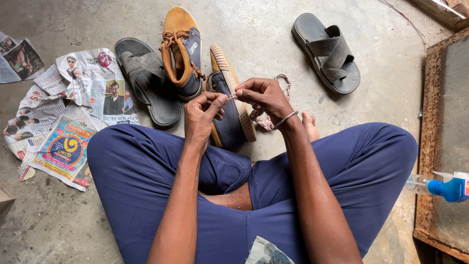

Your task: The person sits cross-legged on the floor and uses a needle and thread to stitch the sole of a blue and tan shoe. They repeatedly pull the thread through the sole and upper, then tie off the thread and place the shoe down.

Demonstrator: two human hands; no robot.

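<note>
Left hand: the left hand is closed in a pinch on the end of a pale shoelace, thumb and forefinger pressed together.
Right hand: the right hand is also closed, pinching the same lace end from 3 o'clock; a metal bangle circles the wrist.
Lace location: the pinched end sits between the two hands, just above the unlaced navy-and-tan sneaker; the rest trails to the concrete floor at 4 o'clock of the right hand.
Doing it well, as I judge: keep the tip tight and narrow, both pinches close together, so it stays stiff.
Sneakers: two, the second one still laced, at 10 o'clock.
Grey sandals: two, one at 9 o'clock, one at 2 o'clock.
Newspaper sheets: several, crumpled, uncountable.
Spray bottle: one.
</note>
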